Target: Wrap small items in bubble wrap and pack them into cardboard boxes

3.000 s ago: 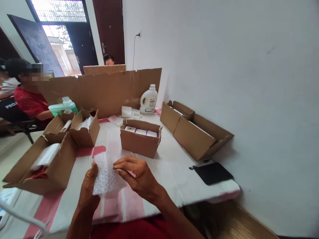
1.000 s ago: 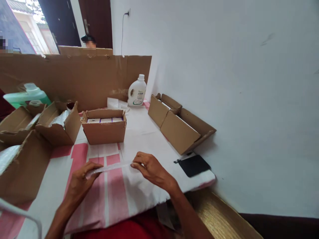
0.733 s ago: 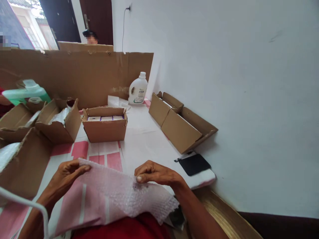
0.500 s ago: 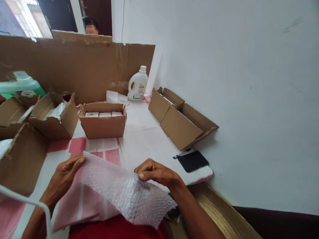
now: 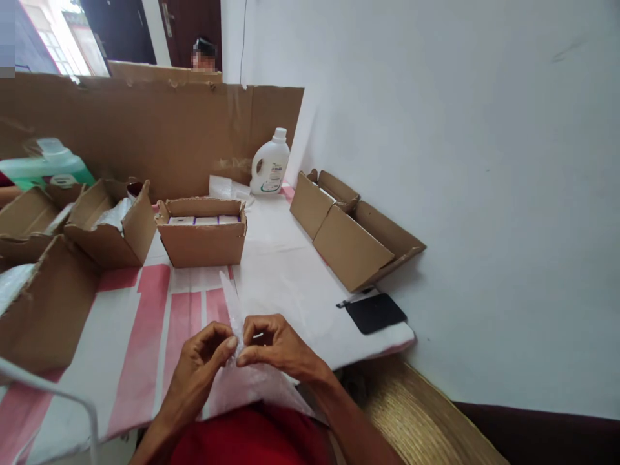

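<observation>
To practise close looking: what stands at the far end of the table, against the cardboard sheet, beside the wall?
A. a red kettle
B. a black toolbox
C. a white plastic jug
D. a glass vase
C: a white plastic jug with a cap and label stands by the cardboard sheet at the far end of the table.

Hidden and cut-off parts around the grip

The bubble wrap [image 5: 231, 310] stood edge-on above the grip, its face unreadable and its lower part merging with the worktop cloth. Far left of the grip, a cardboard box [image 5: 43, 303] and a green bottle [image 5: 48, 165] were cut by the frame edge; the white bottle [image 5: 269, 163] label was too small to read.
</observation>
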`<state>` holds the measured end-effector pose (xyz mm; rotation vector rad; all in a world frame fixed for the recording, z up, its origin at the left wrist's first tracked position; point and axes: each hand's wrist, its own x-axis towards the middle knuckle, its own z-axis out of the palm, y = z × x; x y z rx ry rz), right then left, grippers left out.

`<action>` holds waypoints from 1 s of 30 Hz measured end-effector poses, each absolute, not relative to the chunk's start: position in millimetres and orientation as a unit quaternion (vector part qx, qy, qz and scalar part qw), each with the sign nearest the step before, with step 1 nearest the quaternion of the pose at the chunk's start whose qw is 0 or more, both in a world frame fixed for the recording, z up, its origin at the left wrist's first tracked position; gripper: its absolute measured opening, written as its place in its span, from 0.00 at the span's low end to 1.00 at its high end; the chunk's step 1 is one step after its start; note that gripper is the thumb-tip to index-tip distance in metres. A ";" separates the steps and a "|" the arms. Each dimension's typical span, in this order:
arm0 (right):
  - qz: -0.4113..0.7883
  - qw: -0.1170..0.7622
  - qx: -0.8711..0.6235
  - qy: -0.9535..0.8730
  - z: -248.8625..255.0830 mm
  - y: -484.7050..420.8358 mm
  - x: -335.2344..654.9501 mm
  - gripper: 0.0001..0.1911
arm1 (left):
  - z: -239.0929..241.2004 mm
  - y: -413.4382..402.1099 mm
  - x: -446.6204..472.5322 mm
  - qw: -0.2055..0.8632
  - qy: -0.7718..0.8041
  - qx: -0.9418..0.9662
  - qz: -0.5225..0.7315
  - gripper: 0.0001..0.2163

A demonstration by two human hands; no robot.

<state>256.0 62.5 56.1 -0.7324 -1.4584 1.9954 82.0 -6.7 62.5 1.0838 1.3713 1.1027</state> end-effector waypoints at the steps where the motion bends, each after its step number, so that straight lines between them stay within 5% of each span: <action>1: 0.744 0.280 -0.273 -0.542 55.0 61.5 255.9 0.15 | 59.7 -5.9 82.9 0.528 0.560 0.441 0.461 0.15; 15: 0.803 0.391 -0.271 -0.358 35.5 58.4 256.5 0.17 | 58.7 -12.2 62.8 0.453 0.615 0.449 0.464 0.16; 22: 0.860 0.379 -0.276 -0.201 21.4 58.8 250.0 0.22 | 28.8 -15.1 50.4 0.365 0.733 0.334 0.467 0.33; 30: 0.860 0.319 -0.284 -0.279 27.5 60.0 271.3 0.24 | 32.4 -5.9 26.8 0.513 0.678 0.250 0.464 0.30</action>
